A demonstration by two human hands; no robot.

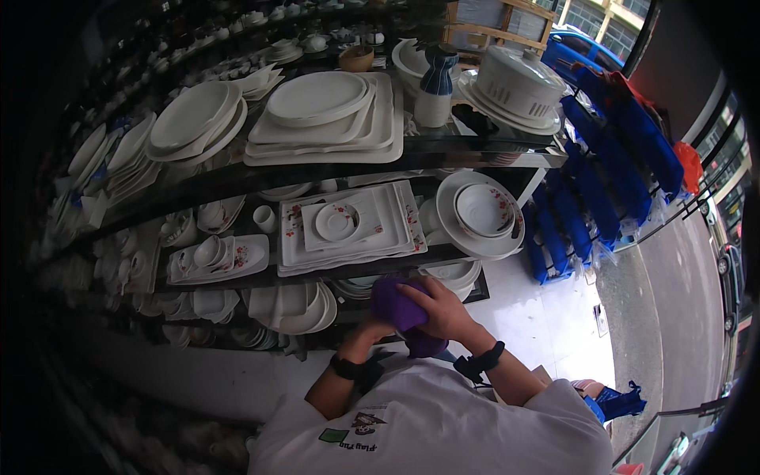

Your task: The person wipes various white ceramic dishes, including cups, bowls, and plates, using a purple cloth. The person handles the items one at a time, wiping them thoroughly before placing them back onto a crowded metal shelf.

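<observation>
Both hands are together in front of my chest, on a purple cloth point(399, 304). My right hand point(445, 312) lies over the cloth from the right, fingers spread across its top. My left hand point(375, 328) is at the cloth's lower left side, its fingers mostly hidden under the cloth. Part of the cloth hangs below the hands. Whether something is wrapped inside the cloth cannot be told. Just beyond the hands, on the lower shelf, are stacked white plates point(457, 272) and white dishes point(297, 309).
The middle shelf holds flower-patterned rectangular plates point(350, 255) and a bowl point(484, 208) on a large round plate. Above stand oval plates point(317, 95), a blue-and-white vase point(436, 89) and a lidded white pot point(519, 83). Blue bins point(623, 142) stand at the right.
</observation>
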